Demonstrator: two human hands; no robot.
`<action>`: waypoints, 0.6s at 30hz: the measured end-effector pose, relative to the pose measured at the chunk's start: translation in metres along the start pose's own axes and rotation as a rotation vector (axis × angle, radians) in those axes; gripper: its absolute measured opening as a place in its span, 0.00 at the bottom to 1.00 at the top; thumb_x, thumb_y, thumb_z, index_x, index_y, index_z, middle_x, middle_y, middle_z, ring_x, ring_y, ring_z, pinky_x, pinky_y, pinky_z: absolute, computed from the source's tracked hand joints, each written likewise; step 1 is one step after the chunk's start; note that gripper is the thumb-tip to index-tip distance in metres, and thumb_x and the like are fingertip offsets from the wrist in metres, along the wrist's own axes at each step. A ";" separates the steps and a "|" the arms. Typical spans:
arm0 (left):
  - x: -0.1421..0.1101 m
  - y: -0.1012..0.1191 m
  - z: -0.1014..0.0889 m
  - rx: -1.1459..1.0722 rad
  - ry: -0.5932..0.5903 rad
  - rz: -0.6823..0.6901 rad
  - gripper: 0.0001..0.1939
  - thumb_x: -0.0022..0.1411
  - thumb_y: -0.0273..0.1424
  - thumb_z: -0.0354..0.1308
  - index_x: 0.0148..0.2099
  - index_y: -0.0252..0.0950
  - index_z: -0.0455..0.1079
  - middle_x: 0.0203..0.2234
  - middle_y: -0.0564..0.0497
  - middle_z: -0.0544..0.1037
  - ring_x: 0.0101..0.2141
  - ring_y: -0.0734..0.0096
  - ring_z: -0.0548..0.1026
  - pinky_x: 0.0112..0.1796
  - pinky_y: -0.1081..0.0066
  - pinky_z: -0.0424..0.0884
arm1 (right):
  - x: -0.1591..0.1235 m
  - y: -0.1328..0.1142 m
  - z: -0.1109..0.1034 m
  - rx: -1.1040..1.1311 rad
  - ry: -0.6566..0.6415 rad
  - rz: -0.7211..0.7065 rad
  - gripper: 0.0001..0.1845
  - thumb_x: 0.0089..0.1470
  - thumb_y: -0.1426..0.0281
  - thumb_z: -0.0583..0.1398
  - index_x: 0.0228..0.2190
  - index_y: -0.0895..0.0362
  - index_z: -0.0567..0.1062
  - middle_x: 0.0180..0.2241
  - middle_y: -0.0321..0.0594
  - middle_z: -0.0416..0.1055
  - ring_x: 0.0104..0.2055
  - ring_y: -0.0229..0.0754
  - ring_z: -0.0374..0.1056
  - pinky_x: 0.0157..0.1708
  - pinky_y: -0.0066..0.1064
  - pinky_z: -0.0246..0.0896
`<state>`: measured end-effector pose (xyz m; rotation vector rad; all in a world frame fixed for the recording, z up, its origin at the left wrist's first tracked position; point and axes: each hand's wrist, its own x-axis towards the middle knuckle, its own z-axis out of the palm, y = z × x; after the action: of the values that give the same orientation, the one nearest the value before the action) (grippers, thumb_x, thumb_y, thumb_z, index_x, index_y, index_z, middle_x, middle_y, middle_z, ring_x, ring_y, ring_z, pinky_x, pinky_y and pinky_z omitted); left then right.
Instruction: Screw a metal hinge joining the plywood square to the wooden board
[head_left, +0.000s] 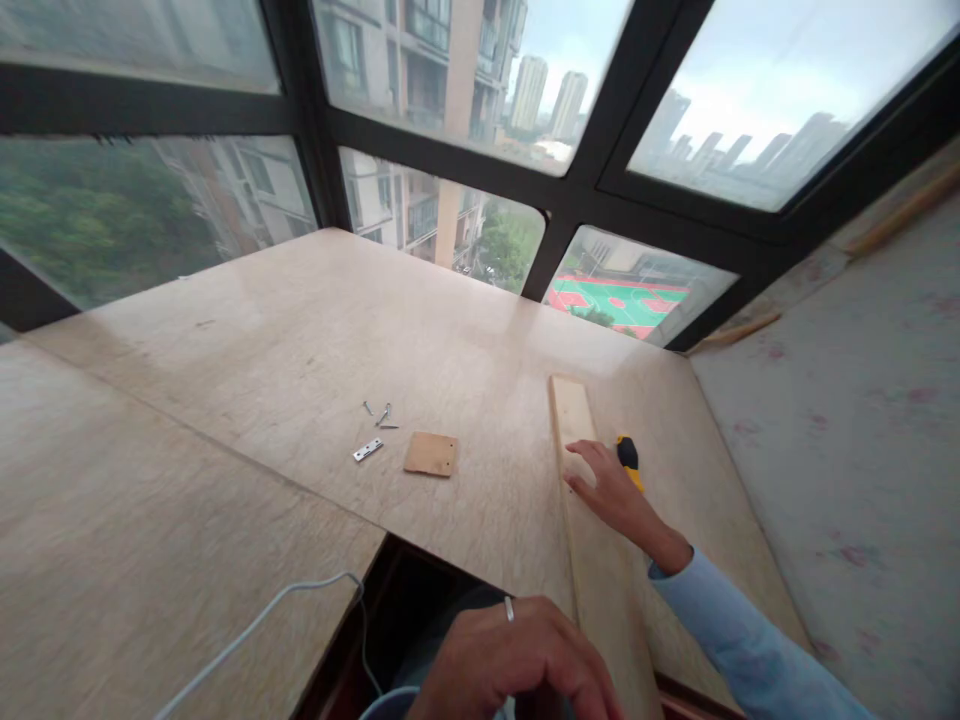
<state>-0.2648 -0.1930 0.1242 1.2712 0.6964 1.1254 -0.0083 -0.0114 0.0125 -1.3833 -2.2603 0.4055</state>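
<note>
A long pale wooden plank (574, 400) lies on the marbled board surface, running from near the window toward me. My right hand (604, 485) rests over the plank, thumb and forefinger apart, with nothing visible between them. Just beyond its wrist is a black and yellow tool handle (628, 455), partly hidden by the hand. Close to the camera, my left hand (517, 660) wears a ring and has its fingers curled; whatever they may hold is hidden. Left of the plank are a thin brown square piece (430, 455) with small holes, a small metal hinge (368, 449) and several screws (384, 414).
A white cable (277, 600) crosses the board at lower left and drops into a dark opening (420, 570) in front of me. Dark-framed windows (450, 150) border the far side. A flower-patterned wall (840, 450) stands on the right.
</note>
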 end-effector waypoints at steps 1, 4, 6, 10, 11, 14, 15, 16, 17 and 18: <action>0.009 -0.006 0.008 0.036 -0.051 0.031 0.20 0.61 0.48 0.56 0.31 0.38 0.77 0.27 0.45 0.80 0.29 0.70 0.76 0.32 0.72 0.70 | -0.015 0.012 -0.002 -0.063 0.003 0.016 0.22 0.54 0.61 0.57 0.48 0.57 0.72 0.51 0.52 0.70 0.56 0.55 0.64 0.56 0.51 0.57; 0.019 -0.040 0.038 0.144 -0.111 0.016 0.23 0.62 0.49 0.55 0.29 0.34 0.75 0.24 0.46 0.79 0.23 0.76 0.71 0.24 0.78 0.63 | -0.053 0.035 0.002 -0.187 -0.052 0.103 0.32 0.54 0.55 0.58 0.55 0.60 0.67 0.60 0.58 0.60 0.63 0.60 0.56 0.59 0.55 0.54; 0.017 -0.067 0.056 0.223 -0.075 0.000 0.24 0.59 0.50 0.57 0.26 0.34 0.73 0.18 0.49 0.74 0.17 0.79 0.64 0.20 0.78 0.58 | -0.071 0.038 0.013 -0.191 -0.088 0.120 0.35 0.57 0.52 0.55 0.58 0.61 0.63 0.64 0.59 0.53 0.66 0.59 0.50 0.61 0.53 0.51; 0.010 -0.103 0.075 0.442 -0.033 0.023 0.17 0.60 0.44 0.58 0.29 0.35 0.73 0.16 0.52 0.71 0.17 0.78 0.64 0.20 0.78 0.59 | -0.086 0.026 0.038 -0.168 -0.022 0.179 0.37 0.61 0.51 0.49 0.63 0.63 0.56 0.67 0.60 0.45 0.69 0.59 0.42 0.63 0.55 0.46; 0.008 -0.107 0.076 0.516 -0.043 0.037 0.16 0.61 0.42 0.56 0.30 0.35 0.72 0.17 0.52 0.72 0.18 0.76 0.66 0.21 0.77 0.60 | -0.086 0.023 0.043 -0.157 0.013 0.185 0.37 0.62 0.52 0.48 0.63 0.64 0.54 0.67 0.60 0.44 0.69 0.58 0.41 0.63 0.56 0.44; 0.001 -0.109 0.077 0.748 -0.086 0.055 0.15 0.66 0.36 0.49 0.32 0.35 0.71 0.23 0.48 0.76 0.24 0.71 0.73 0.26 0.76 0.66 | -0.081 0.017 0.055 -0.098 0.110 0.149 0.37 0.64 0.54 0.46 0.64 0.66 0.53 0.67 0.61 0.45 0.70 0.56 0.39 0.64 0.55 0.42; -0.002 -0.110 0.076 0.808 -0.087 0.059 0.15 0.67 0.35 0.47 0.32 0.36 0.71 0.26 0.47 0.77 0.27 0.70 0.75 0.29 0.75 0.69 | -0.078 0.016 0.058 -0.076 0.136 0.134 0.37 0.64 0.54 0.46 0.64 0.67 0.53 0.67 0.61 0.46 0.70 0.55 0.40 0.65 0.55 0.43; -0.006 -0.111 0.075 0.855 -0.076 0.068 0.15 0.68 0.34 0.46 0.34 0.36 0.71 0.29 0.46 0.78 0.30 0.68 0.76 0.32 0.74 0.71 | -0.074 0.016 0.061 -0.057 0.158 0.127 0.37 0.64 0.54 0.46 0.63 0.67 0.53 0.66 0.62 0.46 0.70 0.55 0.40 0.65 0.55 0.43; -0.010 -0.114 0.074 0.895 -0.054 0.082 0.15 0.68 0.34 0.46 0.36 0.36 0.71 0.33 0.45 0.78 0.34 0.66 0.77 0.35 0.72 0.73 | -0.068 0.015 0.065 -0.040 0.175 0.126 0.36 0.64 0.55 0.46 0.63 0.68 0.53 0.66 0.62 0.46 0.70 0.56 0.40 0.65 0.55 0.43; -0.014 -0.117 0.073 0.935 -0.029 0.098 0.14 0.68 0.36 0.47 0.40 0.37 0.72 0.37 0.43 0.78 0.38 0.65 0.77 0.39 0.70 0.74 | -0.062 0.014 0.068 -0.025 0.187 0.128 0.36 0.63 0.55 0.47 0.63 0.68 0.54 0.66 0.63 0.46 0.69 0.56 0.41 0.64 0.55 0.43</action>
<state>-0.1734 -0.2241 0.0244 2.1104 1.2196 0.8587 -0.0087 -0.0616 -0.0661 -1.5175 -2.0407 0.2773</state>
